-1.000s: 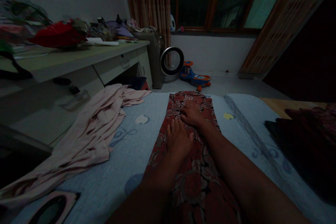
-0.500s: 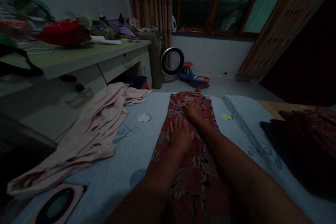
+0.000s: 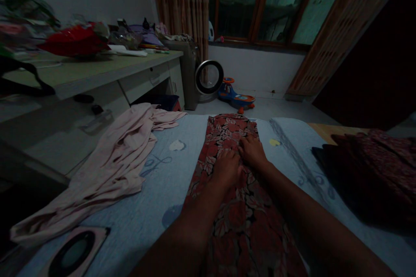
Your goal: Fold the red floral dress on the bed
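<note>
A long red cloth garment with a leaf and flower pattern [image 3: 232, 127] lies lengthwise on the light blue bed cover [image 3: 177, 169]. My left hand [image 3: 227, 166] rests on the middle of it, palm down, with the fingers slightly bent. Just to the right and a little farther away, my right hand [image 3: 252, 150] presses on the same cloth near its right edge, its fingers apart. Neither hand visibly grips the fabric. The near end of the garment runs down between my forearms.
A crumpled pale pink garment [image 3: 113, 156] lies to the left, above a pink object with a dark round centre [image 3: 76, 251]. Dark folded clothes [image 3: 367, 173] are piled at right. Beyond the bed are a cluttered desk [image 3: 130, 65], an open round appliance door [image 3: 209, 77] and a ride-on toy [image 3: 235, 97].
My right hand has slid right and nearer, toward the garment's right edge. My left hand's fingers, flat before, are now more bent. The view has shifted slightly.
</note>
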`<state>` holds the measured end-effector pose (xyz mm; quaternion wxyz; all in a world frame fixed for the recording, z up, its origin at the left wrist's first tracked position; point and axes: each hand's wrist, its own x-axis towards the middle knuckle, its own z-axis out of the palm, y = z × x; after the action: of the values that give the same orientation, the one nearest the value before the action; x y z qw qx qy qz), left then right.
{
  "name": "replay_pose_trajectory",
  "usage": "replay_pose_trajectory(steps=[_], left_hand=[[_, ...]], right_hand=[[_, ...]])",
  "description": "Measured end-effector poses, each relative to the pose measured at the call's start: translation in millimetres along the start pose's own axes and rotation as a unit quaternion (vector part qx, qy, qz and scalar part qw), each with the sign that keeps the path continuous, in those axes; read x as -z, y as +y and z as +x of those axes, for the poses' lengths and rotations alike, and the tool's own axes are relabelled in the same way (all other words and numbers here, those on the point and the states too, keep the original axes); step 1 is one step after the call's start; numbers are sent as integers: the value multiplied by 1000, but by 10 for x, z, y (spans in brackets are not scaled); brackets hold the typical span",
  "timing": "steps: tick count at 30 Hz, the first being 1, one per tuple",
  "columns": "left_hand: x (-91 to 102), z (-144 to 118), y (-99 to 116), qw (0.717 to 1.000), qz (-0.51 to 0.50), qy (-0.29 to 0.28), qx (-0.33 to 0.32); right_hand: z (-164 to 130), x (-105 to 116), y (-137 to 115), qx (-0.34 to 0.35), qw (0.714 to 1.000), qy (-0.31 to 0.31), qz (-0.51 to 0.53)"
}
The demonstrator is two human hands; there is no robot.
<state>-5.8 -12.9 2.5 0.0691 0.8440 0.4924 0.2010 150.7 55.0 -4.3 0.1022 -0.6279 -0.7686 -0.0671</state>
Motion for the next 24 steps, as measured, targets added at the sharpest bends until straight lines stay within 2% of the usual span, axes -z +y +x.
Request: replay_pose_trajectory(steps=[6,10,13,18,24], left_hand=[[-22,-63,52,1000,6,16,4],[-48,-81,66,999,26,19,13],[-53,-89,71,999,32,22,13],[-38,-99,86,999,36,21,7],[-14,-120,117,999,49,18,6]], right_hand=[[-4,-100,21,-27,999,10,24],[28,-66,148,-20,992,26,125],[-88,0,209,-13,986,42,163],[-642,107,114,50,982,49,173],[-1464,199,-65,51,992,14,117]])
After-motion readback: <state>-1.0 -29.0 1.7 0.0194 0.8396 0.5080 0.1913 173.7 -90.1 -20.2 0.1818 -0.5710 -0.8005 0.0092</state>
